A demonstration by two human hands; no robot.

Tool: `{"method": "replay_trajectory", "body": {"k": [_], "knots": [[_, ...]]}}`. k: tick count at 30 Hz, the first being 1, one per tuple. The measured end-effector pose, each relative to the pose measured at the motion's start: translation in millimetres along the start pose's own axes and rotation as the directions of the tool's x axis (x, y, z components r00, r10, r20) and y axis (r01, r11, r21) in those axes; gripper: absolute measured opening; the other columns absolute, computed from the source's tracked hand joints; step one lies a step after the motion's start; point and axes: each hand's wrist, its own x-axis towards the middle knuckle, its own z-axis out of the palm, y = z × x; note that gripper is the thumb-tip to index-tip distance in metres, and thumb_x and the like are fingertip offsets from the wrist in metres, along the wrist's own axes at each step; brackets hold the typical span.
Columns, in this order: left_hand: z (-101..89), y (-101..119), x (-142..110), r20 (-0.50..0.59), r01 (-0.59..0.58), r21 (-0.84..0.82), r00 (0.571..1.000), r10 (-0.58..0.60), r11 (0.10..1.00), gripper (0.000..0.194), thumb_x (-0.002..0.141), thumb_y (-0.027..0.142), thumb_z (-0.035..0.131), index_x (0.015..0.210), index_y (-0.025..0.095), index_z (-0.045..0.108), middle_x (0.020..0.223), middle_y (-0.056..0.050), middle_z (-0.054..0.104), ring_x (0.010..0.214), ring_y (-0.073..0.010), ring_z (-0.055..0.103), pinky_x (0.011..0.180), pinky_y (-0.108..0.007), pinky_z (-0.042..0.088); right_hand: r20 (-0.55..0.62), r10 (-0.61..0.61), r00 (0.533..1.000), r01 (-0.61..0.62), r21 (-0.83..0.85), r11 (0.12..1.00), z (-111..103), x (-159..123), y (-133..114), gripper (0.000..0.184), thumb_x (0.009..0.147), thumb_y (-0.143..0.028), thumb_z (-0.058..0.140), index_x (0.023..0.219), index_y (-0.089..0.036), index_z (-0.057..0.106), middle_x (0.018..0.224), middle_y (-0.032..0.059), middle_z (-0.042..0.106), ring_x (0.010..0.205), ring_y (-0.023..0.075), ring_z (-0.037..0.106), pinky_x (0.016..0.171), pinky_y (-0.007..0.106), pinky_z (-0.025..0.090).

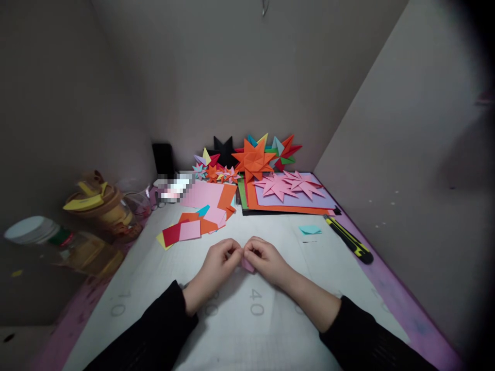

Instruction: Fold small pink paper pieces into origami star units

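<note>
A small piece of pink paper (248, 265) is pinched between my two hands above the white mat. My left hand (221, 260) grips it from the left with thumb and forefinger. From the right, my right hand (268, 260) holds it in the same way, and the fingertips of both hands meet. Most of the paper is hidden behind the fingers, so its folds cannot be made out. To the right of my hands lies a small folded turquoise paper (310, 230).
Loose coloured paper squares (190, 230) lie at left. Behind stand folded paper stars (254, 159); pink stars (276, 186) rest on stacked sheets (266, 204). A utility knife (350, 240) lies at right. A bottle (64, 242) and brown pot (104, 206) stand at the left edge.
</note>
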Motion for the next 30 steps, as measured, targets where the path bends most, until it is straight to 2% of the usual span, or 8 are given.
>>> {"method": "replay_trajectory", "body": {"k": [5, 10, 12, 15, 17, 19, 23, 30], "knots": [[-7.1, -3, 3, -0.161, 0.009, -0.033, 0.987, -0.014, 0.999, 0.019, 0.082, 0.029, 0.049, 0.067, 0.017, 0.053, 0.067, 0.000, 0.055, 0.065, -0.0137, 0.050, 0.058, -0.022, 0.037, -0.029, 0.022, 0.999, -0.022, -0.012, 1.000, -5, 3, 10, 0.017, 0.082, -0.019, 0.050, 0.065, -0.018, 0.052, 0.068, -0.0018, 0.050, 0.066, 0.0129, 0.048, 0.062, 0.024, 0.037], [-12.6, -10, 7, -0.261, 0.049, -0.134, 0.962, -0.083, 0.990, 0.020, 0.082, 0.032, 0.051, 0.069, 0.017, 0.054, 0.065, 0.002, 0.054, 0.063, -0.0127, 0.050, 0.060, -0.022, 0.039, -0.123, 0.130, 0.984, -0.117, 0.109, 0.987, -10, 4, 20, 0.017, 0.082, -0.029, 0.052, 0.068, -0.018, 0.052, 0.066, -0.0023, 0.049, 0.062, 0.0128, 0.046, 0.058, 0.024, 0.037], [-11.6, -11, 7, -0.250, 0.059, -0.153, 0.963, -0.097, 0.986, 0.022, 0.083, 0.034, 0.052, 0.070, 0.017, 0.055, 0.065, 0.002, 0.055, 0.064, -0.0129, 0.051, 0.061, -0.023, 0.040, -0.142, 0.135, 0.981, -0.106, 0.195, 0.975, -8, 4, 19, 0.016, 0.082, -0.033, 0.053, 0.076, -0.019, 0.054, 0.071, -0.0010, 0.052, 0.066, 0.0134, 0.048, 0.061, 0.024, 0.039], [-7.5, -10, 6, -0.191, 0.075, -0.165, 0.976, -0.107, 0.983, 0.025, 0.083, 0.038, 0.052, 0.071, 0.016, 0.056, 0.065, 0.001, 0.056, 0.064, -0.0132, 0.053, 0.061, -0.023, 0.041, -0.078, 0.132, 0.988, -0.108, 0.259, 0.960, -4, 2, 16, 0.021, 0.080, -0.038, 0.057, 0.084, -0.018, 0.056, 0.074, -0.0002, 0.054, 0.066, 0.0132, 0.049, 0.060, 0.024, 0.039], [-4.9, -9, 5, -0.140, 0.098, -0.180, 0.982, -0.124, 0.979, 0.026, 0.083, 0.040, 0.052, 0.074, 0.016, 0.057, 0.066, 0.000, 0.057, 0.064, -0.0134, 0.054, 0.059, -0.023, 0.042, -0.037, 0.156, 0.987, -0.142, 0.248, 0.958, -3, 1, 15, 0.024, 0.079, -0.041, 0.058, 0.076, -0.018, 0.056, 0.066, -0.0020, 0.051, 0.059, 0.0116, 0.045, 0.054, 0.023, 0.036], [-3.4, -9, 3, -0.100, 0.100, -0.204, 0.987, -0.123, 0.974, 0.024, 0.083, 0.039, 0.053, 0.087, 0.016, 0.060, 0.074, -0.002, 0.060, 0.067, -0.0139, 0.056, 0.059, -0.023, 0.044, -0.033, 0.180, 0.983, -0.167, 0.245, 0.955, -3, 1, 16, 0.029, 0.080, -0.043, 0.057, 0.068, -0.017, 0.054, 0.058, -0.0040, 0.045, 0.054, 0.0102, 0.040, 0.050, 0.022, 0.032], [-2.9, -10, 2, -0.067, 0.034, -0.209, 0.997, -0.049, 0.977, 0.032, 0.080, 0.029, 0.057, 0.110, 0.019, 0.059, 0.097, -0.007, 0.062, 0.083, -0.0160, 0.058, 0.066, -0.024, 0.048, -0.035, 0.182, 0.983, -0.168, 0.237, 0.957, -7, 1, 20, 0.033, 0.083, -0.044, 0.052, 0.064, -0.017, 0.051, 0.057, -0.0041, 0.042, 0.053, 0.0100, 0.038, 0.049, 0.022, 0.029], [-4.2, -9, 1, -0.035, 0.075, -0.148, 0.996, -0.081, 0.986, 0.028, 0.078, 0.023, 0.057, 0.104, 0.017, 0.065, 0.092, -0.007, 0.065, 0.076, -0.0153, 0.060, 0.058, -0.023, 0.046, -0.032, 0.192, 0.981, -0.181, 0.212, 0.960, -7, 1, 18, 0.032, 0.083, -0.040, 0.051, 0.061, -0.017, 0.049, 0.055, -0.0043, 0.040, 0.053, 0.0100, 0.037, 0.049, 0.022, 0.028]]}}
